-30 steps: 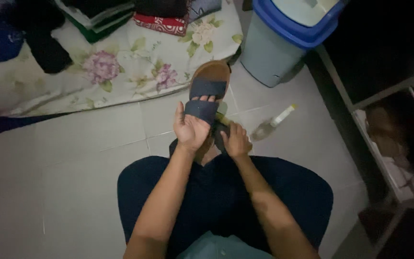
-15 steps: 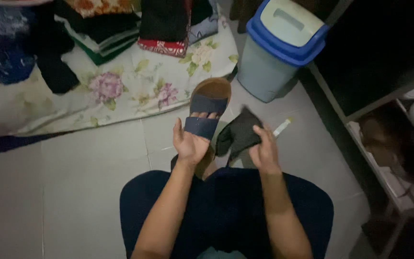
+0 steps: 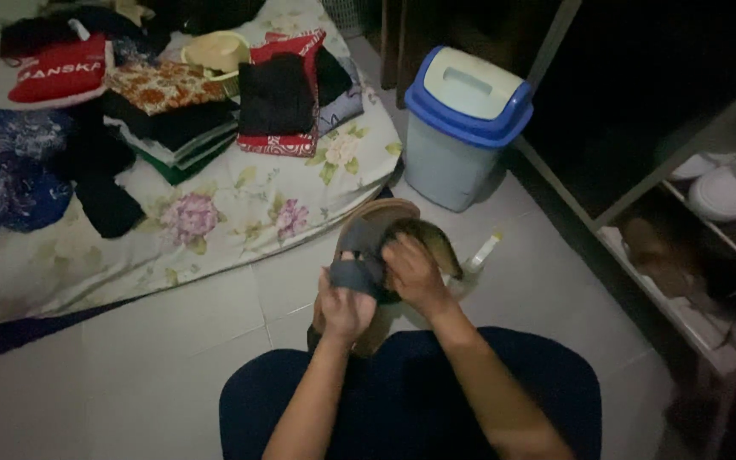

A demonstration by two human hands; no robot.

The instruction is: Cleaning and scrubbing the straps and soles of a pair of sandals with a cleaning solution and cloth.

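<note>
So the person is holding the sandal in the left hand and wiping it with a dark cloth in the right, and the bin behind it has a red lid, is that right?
Not quite: the bin has a blue rim and a pale lid, not a red one, as the head view shows. The rest holds: the left hand grips the sandal while the right hand presses a dark cloth against it.

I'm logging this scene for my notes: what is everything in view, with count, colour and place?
sandal: one, brown sole with blue straps, held above the floor
cloth: one, dark, pressed on the sandal
bin: one, pale blue with darker blue lid rim, right of the bedsheet
bottle: one, clear, on the floor
bedsheet: one, floral, on the floor
folded clothes: several piles, mixed colours, on the bedsheet
left hand: holding the sandal
right hand: holding the cloth
</note>
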